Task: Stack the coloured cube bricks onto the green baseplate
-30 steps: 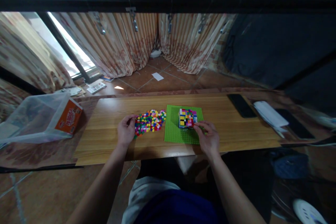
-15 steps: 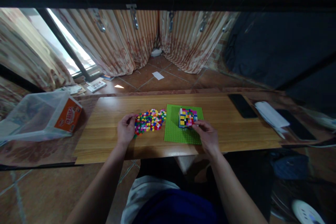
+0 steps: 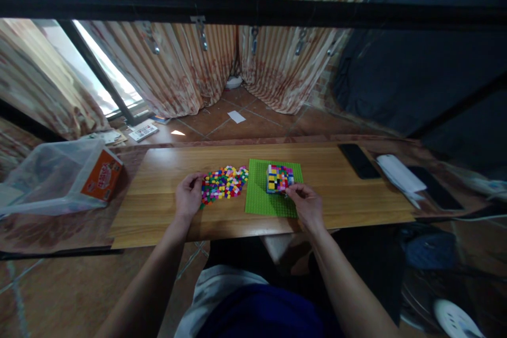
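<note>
A green baseplate [image 3: 261, 200] lies on the wooden table [image 3: 158, 179]. On it stands a block of many-coloured small bricks [image 3: 279, 177]. My right hand [image 3: 307, 205] rests on the plate's near right corner, fingers pinched against the block's lower right edge; what they hold is too small to make out. A pile of several loose coloured bricks [image 3: 224, 182] lies left of the plate. My left hand [image 3: 188, 195] sits at the pile's left edge, fingers curled and touching the bricks.
A clear plastic bag with an orange box [image 3: 101, 175] lies at the left. A black phone [image 3: 358, 161], a white object [image 3: 398, 174] and another dark phone [image 3: 435, 187] sit at the table's right end. A black bar [image 3: 253, 8] crosses overhead.
My right hand has slid left and forward, from the plate's right edge up against the block's lower right corner. My left hand has stayed at the pile.
</note>
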The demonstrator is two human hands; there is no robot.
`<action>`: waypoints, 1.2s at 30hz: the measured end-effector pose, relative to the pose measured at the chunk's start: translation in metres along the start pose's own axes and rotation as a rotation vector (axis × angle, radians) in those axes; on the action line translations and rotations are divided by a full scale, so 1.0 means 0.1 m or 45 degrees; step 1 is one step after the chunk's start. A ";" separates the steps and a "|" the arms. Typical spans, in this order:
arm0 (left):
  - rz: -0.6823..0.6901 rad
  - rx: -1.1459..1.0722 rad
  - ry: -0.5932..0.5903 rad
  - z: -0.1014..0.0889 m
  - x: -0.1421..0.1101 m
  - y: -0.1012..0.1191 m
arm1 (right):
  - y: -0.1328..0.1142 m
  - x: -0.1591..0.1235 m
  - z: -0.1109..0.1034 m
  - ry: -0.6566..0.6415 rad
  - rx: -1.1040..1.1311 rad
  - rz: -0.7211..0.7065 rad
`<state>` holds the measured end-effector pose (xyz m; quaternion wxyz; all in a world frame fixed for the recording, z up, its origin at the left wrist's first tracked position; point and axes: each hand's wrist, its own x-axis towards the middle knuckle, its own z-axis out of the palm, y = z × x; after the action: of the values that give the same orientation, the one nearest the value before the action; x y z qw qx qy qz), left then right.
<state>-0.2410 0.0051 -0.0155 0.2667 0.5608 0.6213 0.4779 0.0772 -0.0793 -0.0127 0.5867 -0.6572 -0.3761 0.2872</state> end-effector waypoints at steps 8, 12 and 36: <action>0.004 0.002 -0.019 -0.01 0.00 0.02 | -0.27 0.19 -0.21 -0.109 -0.235 -0.215; -0.010 0.001 -0.038 -0.02 -0.01 0.05 | -0.49 0.41 -0.15 -0.581 -0.630 -0.499; -0.026 -0.092 -0.012 0.01 -0.02 0.00 | -0.18 0.61 -0.23 0.107 -1.200 -0.220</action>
<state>-0.2402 0.0037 -0.0166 0.2945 0.5467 0.6081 0.4945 0.1266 -0.0404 0.0119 0.2614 -0.8288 -0.4946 0.0089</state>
